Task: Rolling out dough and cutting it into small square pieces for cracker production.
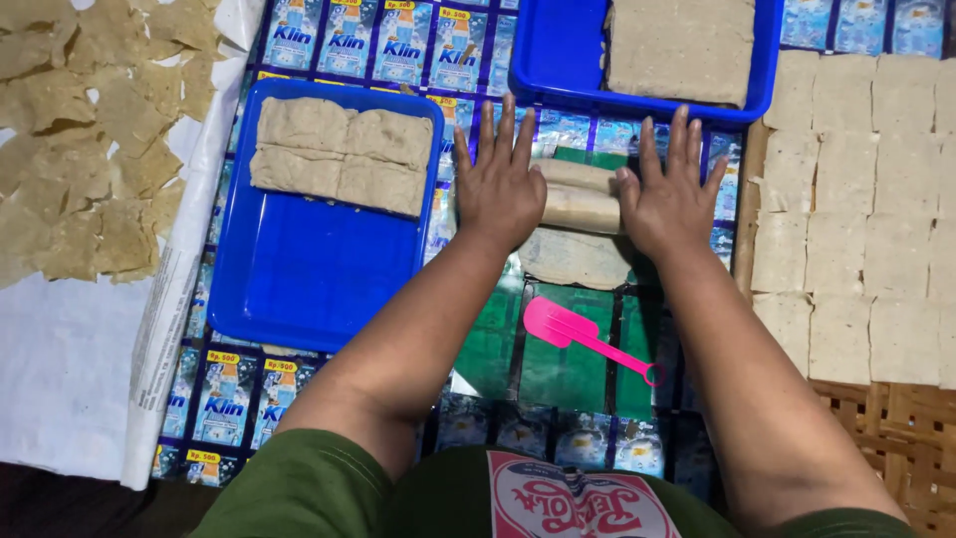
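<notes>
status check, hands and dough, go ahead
Left hand and right hand flat, open on dough roll. Roll partly rolled on mat. Pink spatula near, clear of hands.

The work surface is covered by a sheet of printed sachet wrappers (398, 45). On it a blue tray (299, 269) is set at centre left, a second blue tray (548, 60) at the upper middle, a roll of dough (578, 199) at the centre and a pink spatula (588, 339) below it. White paper (60, 369) is spread at the left, a woven mat (896, 428) at the lower right.
</notes>
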